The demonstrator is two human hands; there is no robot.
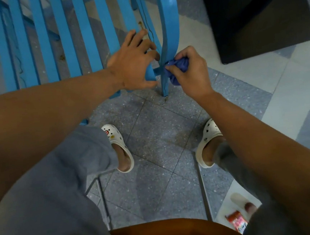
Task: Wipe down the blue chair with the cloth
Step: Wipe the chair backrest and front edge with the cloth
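Observation:
The blue chair (65,41) with slatted seat fills the upper left of the head view. Its curved front leg (169,31) runs down to the floor near the middle. My left hand (136,62) grips the seat's front corner, thumb under the edge and fingers over the slats. My right hand (189,71) holds a bunched dark blue cloth (178,66) and presses it against the right side of that leg, just below the seat. Brownish stains show on the slat near my left fingers.
A dark cabinet or box (257,14) stands at the upper right, close to the chair leg. I sit on a brown seat (175,233) with metal legs, white clogs (119,146) on the speckled tile floor. A red packet (237,222) lies at the lower right.

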